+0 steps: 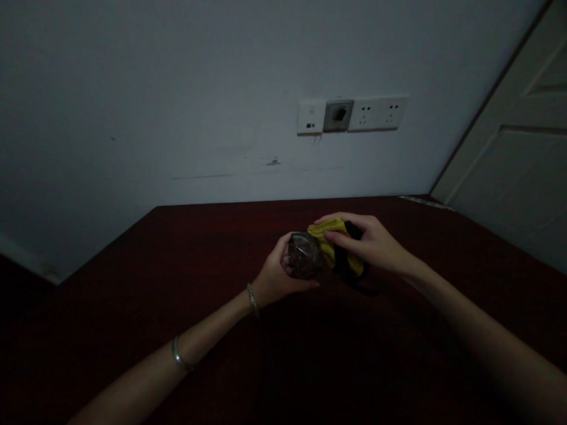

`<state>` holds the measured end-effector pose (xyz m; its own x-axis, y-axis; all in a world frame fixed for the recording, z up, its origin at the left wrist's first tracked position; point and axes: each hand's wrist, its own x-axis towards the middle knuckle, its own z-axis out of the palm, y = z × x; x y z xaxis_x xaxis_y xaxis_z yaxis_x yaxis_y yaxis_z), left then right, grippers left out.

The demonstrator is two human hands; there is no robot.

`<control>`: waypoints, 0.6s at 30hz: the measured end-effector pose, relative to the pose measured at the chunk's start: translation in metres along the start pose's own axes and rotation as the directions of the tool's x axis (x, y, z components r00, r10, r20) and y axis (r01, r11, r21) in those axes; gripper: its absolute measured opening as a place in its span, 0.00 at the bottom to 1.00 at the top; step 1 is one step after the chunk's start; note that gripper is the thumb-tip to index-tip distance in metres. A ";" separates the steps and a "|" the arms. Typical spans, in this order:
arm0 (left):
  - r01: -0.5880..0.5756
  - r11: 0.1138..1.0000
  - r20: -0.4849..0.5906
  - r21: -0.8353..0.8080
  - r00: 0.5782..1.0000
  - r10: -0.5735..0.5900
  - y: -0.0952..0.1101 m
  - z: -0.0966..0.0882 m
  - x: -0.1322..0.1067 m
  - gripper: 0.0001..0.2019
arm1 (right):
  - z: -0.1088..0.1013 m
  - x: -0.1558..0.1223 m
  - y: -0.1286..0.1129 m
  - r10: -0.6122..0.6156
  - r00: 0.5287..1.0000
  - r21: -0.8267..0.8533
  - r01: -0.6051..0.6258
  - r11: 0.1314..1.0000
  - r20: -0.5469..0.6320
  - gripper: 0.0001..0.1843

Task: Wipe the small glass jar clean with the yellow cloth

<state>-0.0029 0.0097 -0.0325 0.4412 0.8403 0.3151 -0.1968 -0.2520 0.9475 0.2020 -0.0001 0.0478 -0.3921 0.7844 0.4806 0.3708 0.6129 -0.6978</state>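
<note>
In the middle of the head view, my left hand (273,277) is wrapped round a clear, faceted glass-like object (305,255), perhaps a cup; the dim light hides its exact kind. My right hand (367,239) pinches a yellow and black cloth (332,251) between thumb and fingers. The cloth's left edge meets the right side of the glass object, and its dark part hangs below my fingers. Both hands are above the dark red tabletop. A chain bracelet (252,299) circles my left wrist, with a metal bangle (177,354) farther up the forearm.
The dark red table (209,241) reaches a pale wall (188,85) at the back. On that wall are a white socket panel (377,114) and a grey outlet (338,116). A panelled door (535,157) stands at the right. A thin patterned strip (424,201) lies near the table's back right corner.
</note>
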 end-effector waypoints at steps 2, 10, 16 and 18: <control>0.003 1.000 -0.008 -0.004 1.000 -0.003 -0.001 -0.001 0.001 0.48 | -0.001 0.000 -0.001 -0.002 1.000 0.002 0.002 1.000 0.000 0.14; -0.018 0.999 -0.067 0.030 0.998 0.020 0.002 -0.004 0.002 0.46 | -0.001 -0.001 -0.006 0.001 1.000 -0.006 -0.001 1.000 0.010 0.13; -0.022 1.000 -0.048 0.015 0.999 0.022 -0.001 -0.006 0.001 0.45 | -0.009 0.000 -0.007 0.029 0.999 0.017 -0.029 0.999 0.017 0.13; -0.031 0.999 -0.035 0.011 0.999 0.031 -0.001 -0.005 0.001 0.46 | -0.008 0.001 -0.003 0.057 0.998 0.032 -0.056 0.998 -0.023 0.13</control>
<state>-0.0063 0.0132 -0.0337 0.4041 0.8483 0.3421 -0.2008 -0.2826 0.9380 0.2074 -0.0007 0.0544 -0.3511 0.8200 0.4521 0.3653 0.5645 -0.7402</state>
